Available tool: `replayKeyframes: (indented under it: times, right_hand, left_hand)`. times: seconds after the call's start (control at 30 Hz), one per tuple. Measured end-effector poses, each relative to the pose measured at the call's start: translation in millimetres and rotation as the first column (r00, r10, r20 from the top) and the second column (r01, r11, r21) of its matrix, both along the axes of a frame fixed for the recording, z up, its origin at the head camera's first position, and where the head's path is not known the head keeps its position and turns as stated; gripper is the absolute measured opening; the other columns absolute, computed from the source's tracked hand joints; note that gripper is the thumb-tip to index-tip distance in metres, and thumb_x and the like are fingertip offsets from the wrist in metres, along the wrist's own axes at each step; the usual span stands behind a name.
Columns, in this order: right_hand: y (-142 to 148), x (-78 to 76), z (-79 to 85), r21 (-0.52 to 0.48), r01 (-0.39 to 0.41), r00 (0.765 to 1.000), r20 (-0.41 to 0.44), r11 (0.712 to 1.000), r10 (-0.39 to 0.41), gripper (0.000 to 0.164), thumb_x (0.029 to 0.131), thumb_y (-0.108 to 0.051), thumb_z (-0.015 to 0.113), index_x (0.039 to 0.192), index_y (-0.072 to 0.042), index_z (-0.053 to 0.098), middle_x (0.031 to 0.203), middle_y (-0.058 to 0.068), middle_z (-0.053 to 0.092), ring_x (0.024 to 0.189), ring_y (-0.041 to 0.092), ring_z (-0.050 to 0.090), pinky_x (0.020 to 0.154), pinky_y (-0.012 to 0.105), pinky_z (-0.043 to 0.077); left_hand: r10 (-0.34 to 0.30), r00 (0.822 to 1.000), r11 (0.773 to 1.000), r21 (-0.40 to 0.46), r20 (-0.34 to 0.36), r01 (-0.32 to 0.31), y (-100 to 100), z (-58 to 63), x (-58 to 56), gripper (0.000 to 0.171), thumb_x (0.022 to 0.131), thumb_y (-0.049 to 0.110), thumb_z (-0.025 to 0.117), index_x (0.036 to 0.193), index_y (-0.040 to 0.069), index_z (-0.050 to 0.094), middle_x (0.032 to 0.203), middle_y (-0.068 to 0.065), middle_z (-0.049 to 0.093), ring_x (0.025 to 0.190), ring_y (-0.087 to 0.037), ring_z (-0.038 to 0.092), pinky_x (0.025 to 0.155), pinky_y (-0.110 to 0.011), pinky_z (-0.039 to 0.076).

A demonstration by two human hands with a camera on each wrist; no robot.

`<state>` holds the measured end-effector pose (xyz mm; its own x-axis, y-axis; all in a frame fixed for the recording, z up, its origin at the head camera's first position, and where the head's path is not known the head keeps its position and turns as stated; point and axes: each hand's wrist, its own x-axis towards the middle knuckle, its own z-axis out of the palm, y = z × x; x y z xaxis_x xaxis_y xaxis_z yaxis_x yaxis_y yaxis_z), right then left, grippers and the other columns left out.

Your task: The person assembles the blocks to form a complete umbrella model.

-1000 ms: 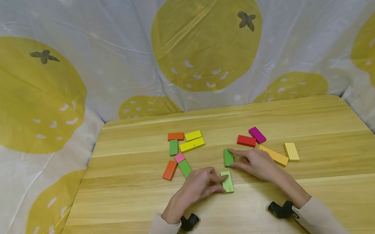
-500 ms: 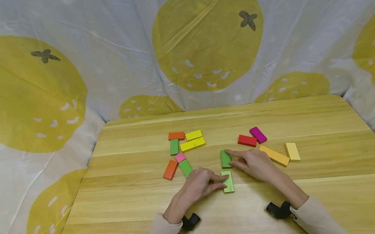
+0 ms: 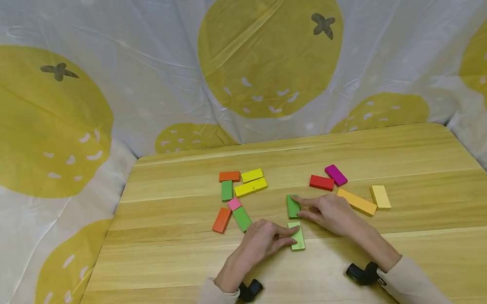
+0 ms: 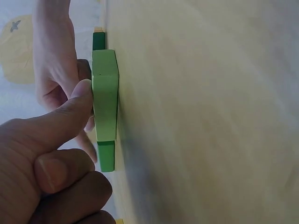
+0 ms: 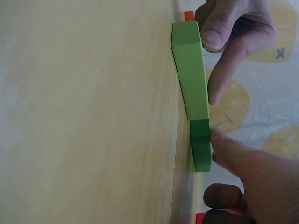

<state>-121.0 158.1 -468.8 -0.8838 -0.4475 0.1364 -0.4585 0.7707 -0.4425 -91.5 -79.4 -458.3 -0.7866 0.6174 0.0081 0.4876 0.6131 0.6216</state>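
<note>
A light green block (image 3: pixel 297 237) lies flat near the middle of the table. My left hand (image 3: pixel 258 241) rests its index fingertip and thumb on the top of it, the other fingers bent under. Just beyond lies a darker green block (image 3: pixel 293 208), its near end close to the light green one. My right hand (image 3: pixel 332 210) touches this darker block from the right, index finger at the far end and thumb at the near corner. In the right wrist view the light green block (image 5: pixel 191 77) and the darker green block (image 5: pixel 201 145) stand end to end, the thumb beside the darker one.
At the left lie a pink block (image 3: pixel 234 204), a green block (image 3: pixel 242 218), an orange block (image 3: pixel 221 220) and several others, including a yellow block (image 3: pixel 251 187). To the right are a red block (image 3: pixel 322 182), a magenta block (image 3: pixel 336 175), a long orange-yellow block (image 3: pixel 357 202) and a pale yellow block (image 3: pixel 380 196).
The darker green block has slid a little to the left under my right hand, more into line with the light green block. My left hand has hardly moved.
</note>
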Motion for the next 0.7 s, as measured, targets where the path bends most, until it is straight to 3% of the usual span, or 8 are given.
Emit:
replayKeyframes:
  times: [0.17,0.43,0.7]
  right_hand:
    - [1.7,0.3,-1.0,0.029,0.041,0.999,-0.016,0.999,-0.041,0.051,0.097,-0.038,0.071,0.145,-0.023,0.063,0.057,-0.011,0.024,0.051,0.004,0.018,0.046,0.020,0.016]
    - [0.7,2.1,-1.3,0.077,0.038,0.999,-0.040,0.996,-0.035,0.051,0.098,-0.043,0.069,0.145,-0.025,0.062,0.057,-0.011,0.023,0.050,0.004,0.016,0.046,0.020,0.015]
    - [-2.0,1.1,-1.4,0.035,0.000,0.999,-0.040,0.999,0.002,0.045,0.098,-0.040,0.071,0.141,-0.027,0.066,0.057,-0.013,0.023,0.050,0.001,0.014,0.047,0.020,0.015]
  left_hand:
    - [-0.006,1.000,1.000,0.001,-0.011,0.006,-0.3,-0.2,0.0,0.034,0.092,0.031,0.078,0.124,0.022,0.076,0.064,0.000,0.070,0.045,0.004,0.015,0.043,-0.013,0.017]
    - [-0.014,0.999,1.000,-0.004,-0.031,0.014,3.4,-1.4,-0.9,0.035,0.093,0.033,0.076,0.127,0.023,0.075,0.071,0.001,0.075,0.044,0.003,0.014,0.043,-0.013,0.016]
    - [0.018,0.999,1.000,-0.016,-0.033,-0.019,5.3,-0.2,-1.4,0.036,0.091,0.034,0.077,0.126,0.023,0.075,0.058,0.004,0.064,0.044,0.003,0.014,0.043,-0.013,0.017]
